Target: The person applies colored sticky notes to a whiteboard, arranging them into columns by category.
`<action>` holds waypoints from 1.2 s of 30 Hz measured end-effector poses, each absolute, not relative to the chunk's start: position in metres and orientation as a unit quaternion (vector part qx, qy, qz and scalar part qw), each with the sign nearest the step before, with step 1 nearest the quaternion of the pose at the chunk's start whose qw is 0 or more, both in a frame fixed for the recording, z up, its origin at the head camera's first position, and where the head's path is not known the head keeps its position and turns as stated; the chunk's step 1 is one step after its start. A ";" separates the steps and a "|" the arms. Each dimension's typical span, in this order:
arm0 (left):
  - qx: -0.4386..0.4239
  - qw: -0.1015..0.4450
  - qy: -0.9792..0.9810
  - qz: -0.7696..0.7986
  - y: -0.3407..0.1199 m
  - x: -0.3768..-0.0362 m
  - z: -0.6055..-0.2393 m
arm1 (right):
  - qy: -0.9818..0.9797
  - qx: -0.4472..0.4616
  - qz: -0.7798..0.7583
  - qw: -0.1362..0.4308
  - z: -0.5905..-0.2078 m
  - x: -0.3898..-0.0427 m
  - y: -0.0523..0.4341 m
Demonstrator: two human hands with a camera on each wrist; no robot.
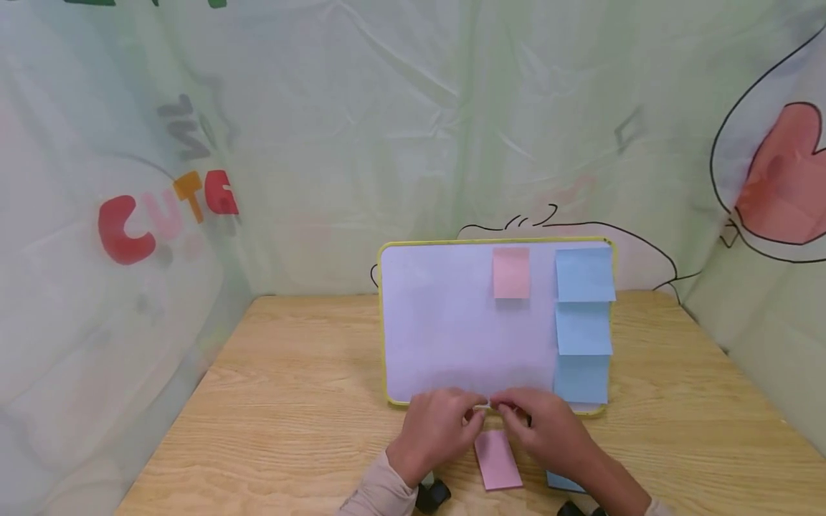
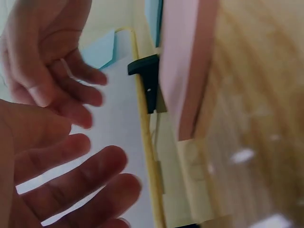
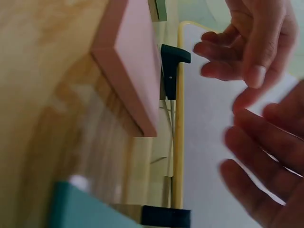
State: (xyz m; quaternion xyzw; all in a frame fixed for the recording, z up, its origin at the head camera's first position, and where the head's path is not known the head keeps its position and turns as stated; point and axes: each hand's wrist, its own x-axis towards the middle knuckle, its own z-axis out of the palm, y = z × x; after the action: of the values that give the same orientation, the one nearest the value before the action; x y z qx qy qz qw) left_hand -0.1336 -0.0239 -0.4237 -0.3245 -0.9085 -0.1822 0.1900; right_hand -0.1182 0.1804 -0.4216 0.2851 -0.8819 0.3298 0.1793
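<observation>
A: Both hands meet at the lower edge of the yellow-framed whiteboard [image 1: 452, 330]. I think the left hand [image 1: 434, 428] and right hand [image 1: 548, 428] should pull slowly, fingertips together.

B: They seem to pinch something small and pale; I cannot tell what. The pink sticky-note pad [image 1: 497, 459] lies on the wooden table [image 1: 284, 401], just below them.
</observation>
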 end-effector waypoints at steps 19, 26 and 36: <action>-0.315 0.101 -0.926 -0.183 -0.026 -0.118 -0.440 | -0.919 0.329 0.212 -0.048 -0.431 -0.104 0.193; -0.327 0.095 -0.923 -0.180 -0.029 -0.117 -0.442 | -0.909 0.356 0.206 -0.063 -0.429 -0.103 0.196; -0.347 0.057 -0.915 -0.198 -0.034 -0.118 -0.442 | -0.919 0.322 0.215 -0.077 -0.430 -0.100 0.193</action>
State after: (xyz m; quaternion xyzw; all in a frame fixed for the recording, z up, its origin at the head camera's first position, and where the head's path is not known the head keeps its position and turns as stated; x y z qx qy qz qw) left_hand -0.1178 -0.0341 -0.4423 -0.3468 -0.9151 -0.1979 0.0566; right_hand -0.1001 0.1933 -0.4299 0.3220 -0.9188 0.2151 -0.0767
